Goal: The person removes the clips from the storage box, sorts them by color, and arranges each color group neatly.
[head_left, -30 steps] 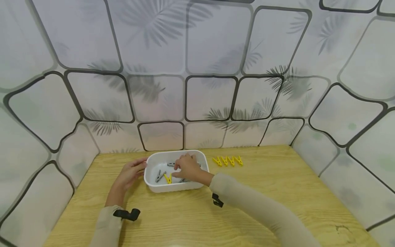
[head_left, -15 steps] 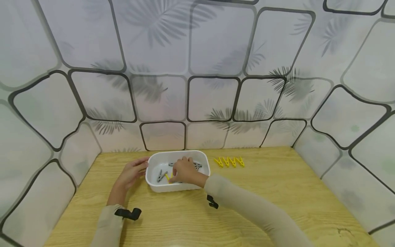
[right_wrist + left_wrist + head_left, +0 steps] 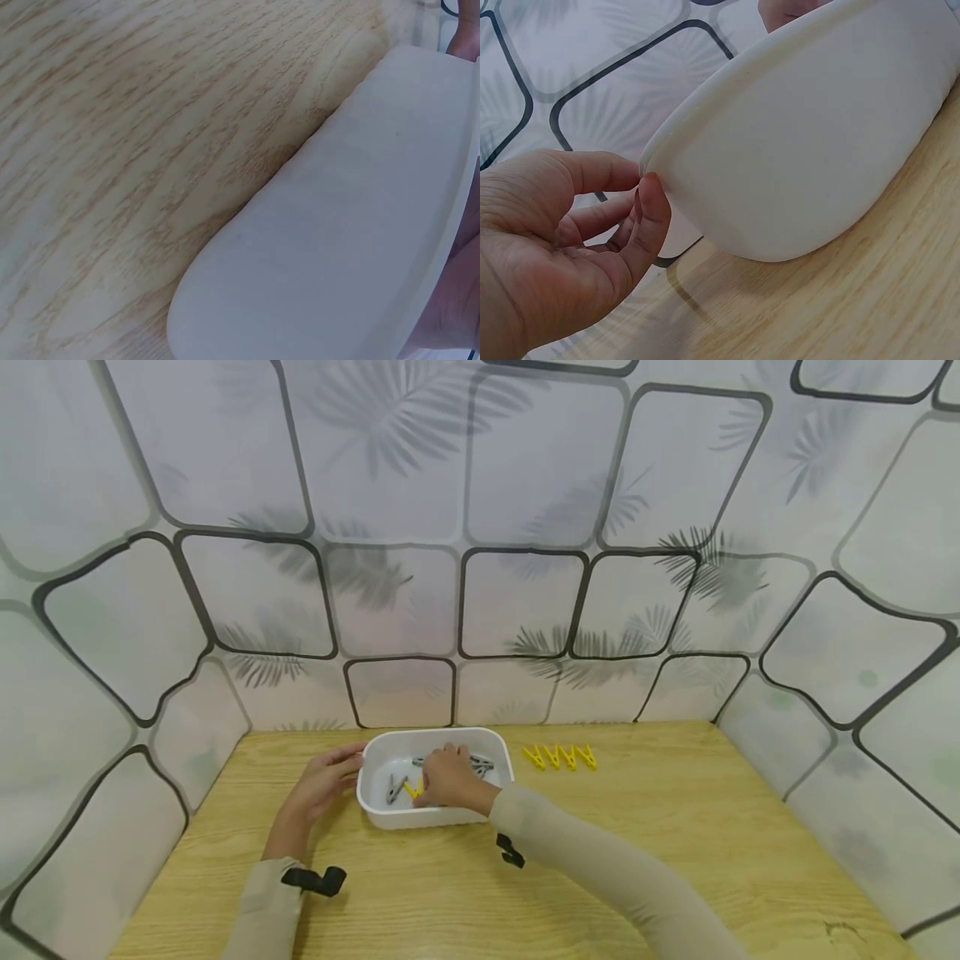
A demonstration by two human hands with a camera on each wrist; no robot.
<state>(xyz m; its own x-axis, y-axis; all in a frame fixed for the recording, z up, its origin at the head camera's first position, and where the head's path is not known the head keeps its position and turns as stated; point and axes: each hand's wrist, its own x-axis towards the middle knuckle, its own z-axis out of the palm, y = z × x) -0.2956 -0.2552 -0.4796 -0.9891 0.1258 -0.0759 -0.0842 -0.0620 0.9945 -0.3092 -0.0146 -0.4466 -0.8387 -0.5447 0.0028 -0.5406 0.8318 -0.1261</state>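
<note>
A white plastic bin [image 3: 495, 752] holds several grey clothespins [image 3: 395, 788] and a yellow clothespin [image 3: 411, 789]. At its left end my left hand [image 3: 324, 783] holds the rim; in the left wrist view, the bent fingers [image 3: 654, 210] and thumb meet at the rim corner. My right hand [image 3: 452, 778] reaches down inside the bin, its thumb side against the yellow clothespin and covering part of it. The hand hides its own fingertips in the head view, so their grip cannot be told. In the right wrist view the bin wall [image 3: 315, 240] covers most of that hand.
Several yellow clothespins [image 3: 559, 757] stand in a row on the wooden table [image 3: 637, 827], to the right of the bin. A patterned curtain or wall covering [image 3: 405, 610] rises behind the table and along both sides.
My right hand has moved slightly left and down inside the bin, onto the yellow clothespin, uncovering grey clothespins at the right. The left hand stays at the rim; the head view has shifted slightly.
</note>
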